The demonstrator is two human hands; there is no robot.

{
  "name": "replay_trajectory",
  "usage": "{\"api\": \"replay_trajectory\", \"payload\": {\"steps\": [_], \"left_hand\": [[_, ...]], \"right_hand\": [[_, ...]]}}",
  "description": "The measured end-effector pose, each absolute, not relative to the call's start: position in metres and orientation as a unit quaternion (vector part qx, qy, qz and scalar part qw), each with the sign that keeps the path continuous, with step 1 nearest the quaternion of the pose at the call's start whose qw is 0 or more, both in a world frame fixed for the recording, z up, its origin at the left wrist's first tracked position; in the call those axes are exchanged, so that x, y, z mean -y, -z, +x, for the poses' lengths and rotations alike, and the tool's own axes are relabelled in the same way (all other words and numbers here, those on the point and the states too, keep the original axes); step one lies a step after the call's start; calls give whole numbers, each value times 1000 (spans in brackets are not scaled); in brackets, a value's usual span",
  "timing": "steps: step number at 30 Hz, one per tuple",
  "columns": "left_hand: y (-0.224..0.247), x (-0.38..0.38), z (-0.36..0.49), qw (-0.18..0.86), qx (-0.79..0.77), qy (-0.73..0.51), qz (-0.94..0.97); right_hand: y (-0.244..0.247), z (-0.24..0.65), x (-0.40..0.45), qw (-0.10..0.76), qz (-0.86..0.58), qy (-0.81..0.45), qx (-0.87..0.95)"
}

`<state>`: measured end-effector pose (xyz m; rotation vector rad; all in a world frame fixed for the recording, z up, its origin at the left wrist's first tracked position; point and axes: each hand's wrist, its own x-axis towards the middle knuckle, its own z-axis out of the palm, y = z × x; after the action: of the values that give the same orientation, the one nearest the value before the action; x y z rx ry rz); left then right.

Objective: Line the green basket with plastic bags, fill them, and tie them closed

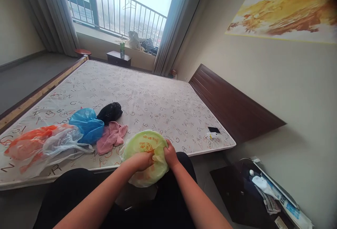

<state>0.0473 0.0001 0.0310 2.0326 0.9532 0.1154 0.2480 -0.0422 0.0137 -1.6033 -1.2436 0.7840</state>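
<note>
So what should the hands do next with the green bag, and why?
Probably press the pale green plastic bag flatter. It looks bunched into a puffy round shape, and the left hand and the right hand are both on it, close together, so a small push down seems easiest.

pale green orange-printed plastic bag (147, 143)

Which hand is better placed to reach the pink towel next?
Likely the left hand: it presses the pale green plastic bag on the side nearer the crumpled pink towel, while the right hand sits farther away.
</note>
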Motion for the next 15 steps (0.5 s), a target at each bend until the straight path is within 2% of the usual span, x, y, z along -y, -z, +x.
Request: {"api": "replay_trajectory", "payload": {"steps": [2,4,8,10,12,15], "left_hand": [[-55,-8,28,400,-354,-82,841],[-69,-18,11,362,-370,-176,838],[-55,-41,-12,266,-494,-311,767],[-35,-50,-14,293,-550,-298,723],[-18,-55,-10,376,-576,-261,677],[-7,-55,6,484,-571,-231,621]], "right_hand": [[-8,267,37,486,-676,-338,440],[0,278,32,500,-685,-348,399],[16,275,28,470,-711,-324,411],[19,271,27,427,-742,-306,416],[20,271,25,391,-767,-291,416],[21,276,20,382,-788,-264,405]]}}
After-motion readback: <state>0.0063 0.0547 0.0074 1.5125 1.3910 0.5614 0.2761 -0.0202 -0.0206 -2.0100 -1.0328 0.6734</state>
